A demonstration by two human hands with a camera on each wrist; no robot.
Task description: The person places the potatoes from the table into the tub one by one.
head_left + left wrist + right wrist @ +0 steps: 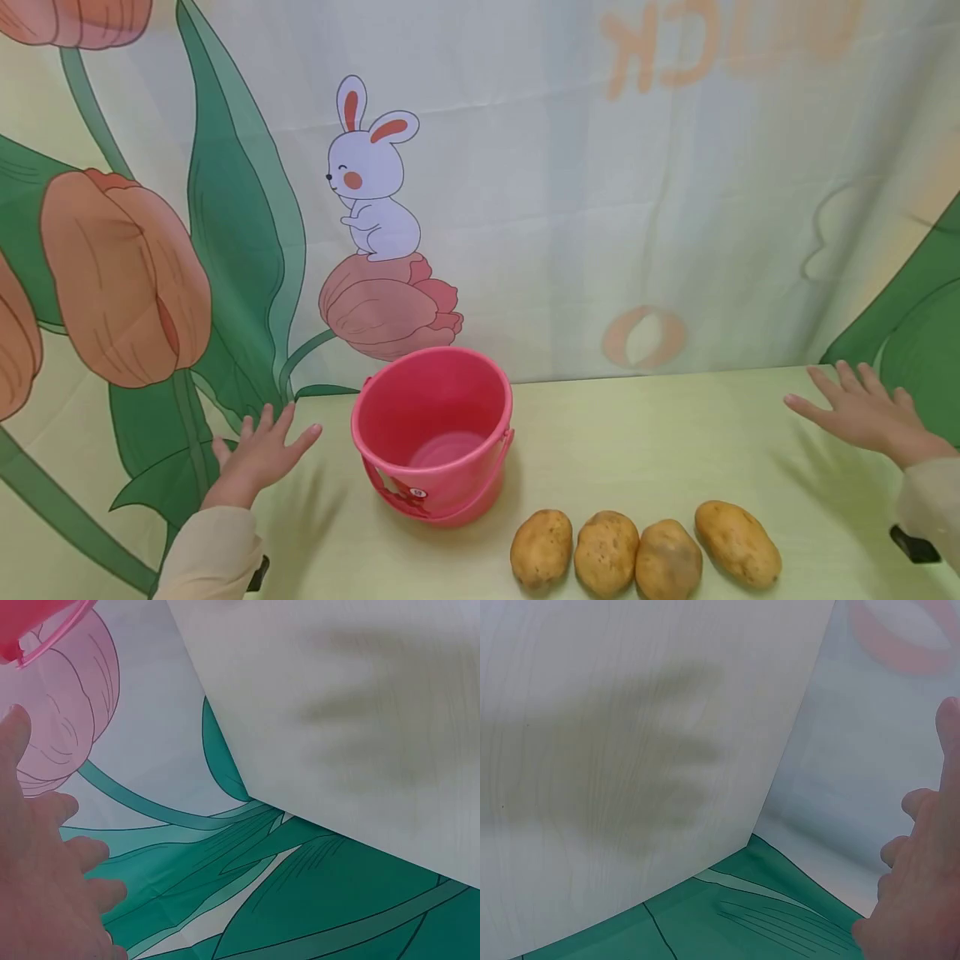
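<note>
A pink plastic bucket (435, 433) stands empty on the pale table (637, 433), its handle folded down at the front. Several brown potatoes (645, 550) lie in a row near the table's front edge, right of the bucket. My left hand (262, 450) hovers open with spread fingers at the table's left edge, a short way left of the bucket, holding nothing. My right hand (862, 412) hovers open with spread fingers above the table's far right corner. In the left wrist view my left hand (45, 877) shows with the bucket's rim (37, 630) at the top left. The right wrist view catches my right hand (922, 877).
A printed cloth backdrop (525, 167) with tulips, green leaves and a rabbit hangs right behind the table and drapes down past its left and right ends. Bare tabletop lies between the bucket and my right hand.
</note>
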